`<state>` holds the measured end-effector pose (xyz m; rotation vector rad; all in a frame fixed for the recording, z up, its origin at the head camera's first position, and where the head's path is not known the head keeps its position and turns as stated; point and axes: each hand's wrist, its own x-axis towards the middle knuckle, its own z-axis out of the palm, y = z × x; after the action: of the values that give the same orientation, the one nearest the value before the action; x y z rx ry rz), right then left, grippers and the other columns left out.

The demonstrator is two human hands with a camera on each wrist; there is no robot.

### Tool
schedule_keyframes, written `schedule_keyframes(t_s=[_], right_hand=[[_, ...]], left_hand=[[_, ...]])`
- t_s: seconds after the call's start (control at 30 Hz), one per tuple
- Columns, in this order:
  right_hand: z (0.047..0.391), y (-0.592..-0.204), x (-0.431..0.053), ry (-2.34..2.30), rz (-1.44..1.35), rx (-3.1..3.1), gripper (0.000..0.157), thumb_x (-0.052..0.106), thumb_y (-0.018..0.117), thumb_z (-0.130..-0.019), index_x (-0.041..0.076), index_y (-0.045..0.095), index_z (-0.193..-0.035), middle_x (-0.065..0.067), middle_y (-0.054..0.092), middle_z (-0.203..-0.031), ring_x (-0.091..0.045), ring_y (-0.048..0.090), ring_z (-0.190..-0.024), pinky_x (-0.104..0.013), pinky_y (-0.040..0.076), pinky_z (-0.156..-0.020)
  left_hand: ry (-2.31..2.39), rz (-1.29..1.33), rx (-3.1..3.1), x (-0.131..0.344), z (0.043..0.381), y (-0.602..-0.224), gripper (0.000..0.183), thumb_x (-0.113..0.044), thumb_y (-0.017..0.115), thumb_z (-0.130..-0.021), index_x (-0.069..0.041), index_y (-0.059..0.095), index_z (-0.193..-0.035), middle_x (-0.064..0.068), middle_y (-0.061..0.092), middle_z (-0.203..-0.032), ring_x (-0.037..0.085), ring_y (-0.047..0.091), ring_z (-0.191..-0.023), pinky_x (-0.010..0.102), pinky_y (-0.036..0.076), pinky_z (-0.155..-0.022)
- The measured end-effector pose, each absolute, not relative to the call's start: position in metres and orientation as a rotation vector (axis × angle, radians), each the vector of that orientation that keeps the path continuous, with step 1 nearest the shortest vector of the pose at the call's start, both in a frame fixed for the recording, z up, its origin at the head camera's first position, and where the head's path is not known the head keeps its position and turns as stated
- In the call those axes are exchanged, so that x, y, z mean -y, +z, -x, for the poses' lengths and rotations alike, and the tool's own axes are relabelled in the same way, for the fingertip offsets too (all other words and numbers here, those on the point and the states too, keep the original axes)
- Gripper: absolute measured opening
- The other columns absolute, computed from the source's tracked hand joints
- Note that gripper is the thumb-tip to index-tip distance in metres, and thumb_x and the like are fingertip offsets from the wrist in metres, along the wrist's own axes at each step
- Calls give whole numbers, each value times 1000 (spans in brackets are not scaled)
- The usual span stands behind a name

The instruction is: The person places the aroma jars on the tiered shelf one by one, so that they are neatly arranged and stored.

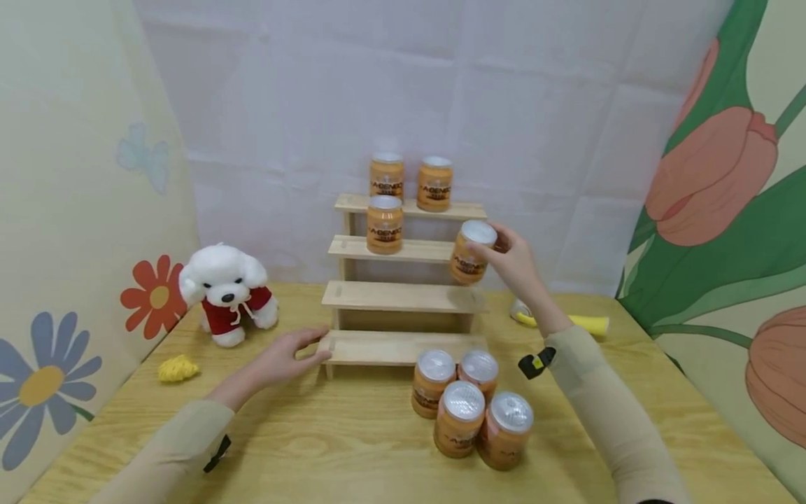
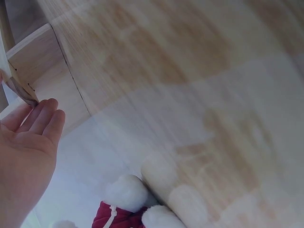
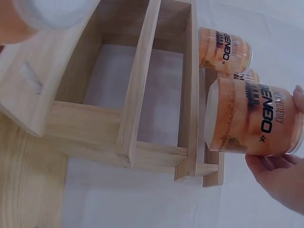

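Note:
My right hand (image 1: 513,259) grips an orange can (image 1: 469,262) with a silvery lid around its upper part. That can is slightly tilted at the right end of the second tier from the top of a wooden step shelf (image 1: 403,299). In the right wrist view, the held can (image 3: 256,116) has its base close to the shelf boards. My left hand (image 1: 286,357) pinches the left end of the lowest tier; the left wrist view has its fingertips (image 2: 54,118) against that board's end. Two similar cans (image 1: 435,183) stand on the top tier, and another can (image 1: 385,225) on the second.
Several more orange cans (image 1: 460,420) stand grouped on the table before the shelf's right front. A white plush dog (image 1: 220,294) in red sits at the left, behind a yellow bundle (image 1: 178,369). A yellow-handled object (image 1: 588,325) lies behind the right forearm.

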<state>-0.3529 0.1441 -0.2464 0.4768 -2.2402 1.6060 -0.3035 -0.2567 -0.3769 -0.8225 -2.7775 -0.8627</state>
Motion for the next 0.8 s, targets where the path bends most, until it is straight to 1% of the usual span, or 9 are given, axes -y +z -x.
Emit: schedule_keyframes(t_s=[0.2,0.37,0.5,0.63,0.73,0.8], right_hand=[[365,-239,-131,1612,-486,2249,65,24,71,-85,4,43,-139,-16,57,-128,-26,56,-113,-34,50,-92],[379,-238,-121,1571,-521,2261,62,20,72,-84,2,46,-137,-19,58,-124,-28,57,-110,-35,51,-91],[388,-237,-115,1541,-546,2270,60,19,71,-84,2,47,-136,-19,57,-124,-30,57,-111,-38,50,-94],[395,-237,-111,1521,-600,2259,57,19,71,-85,3,48,-135,-18,51,-125,-31,55,-111,-41,49,-95],[399,-238,-109,1535,-644,2233,56,18,70,-85,2,48,-135,-19,46,-127,-30,53,-110,-39,49,-95],[395,-234,-107,1554,-661,2227,55,15,68,-86,-2,47,-134,-21,46,-127,-30,54,-108,-34,51,-91]], left_hand=[[-888,798,2786,257,300,-375,58,-32,59,-93,6,46,-135,26,50,-133,41,51,-119,52,45,-97],[-886,792,2786,257,300,-374,58,-32,59,-93,6,47,-134,26,50,-133,41,51,-119,52,45,-97],[-860,794,2789,257,301,-375,58,-34,59,-93,5,47,-134,26,51,-133,42,52,-119,53,45,-97],[-875,795,2795,256,302,-376,59,-35,59,-93,5,47,-135,26,50,-134,41,51,-119,53,45,-98],[-885,800,2795,256,302,-377,59,-34,59,-93,4,47,-135,25,50,-134,41,51,-120,52,45,-98],[-878,806,2790,256,302,-376,58,-34,59,-93,5,47,-135,25,50,-134,40,52,-120,52,45,-98]])
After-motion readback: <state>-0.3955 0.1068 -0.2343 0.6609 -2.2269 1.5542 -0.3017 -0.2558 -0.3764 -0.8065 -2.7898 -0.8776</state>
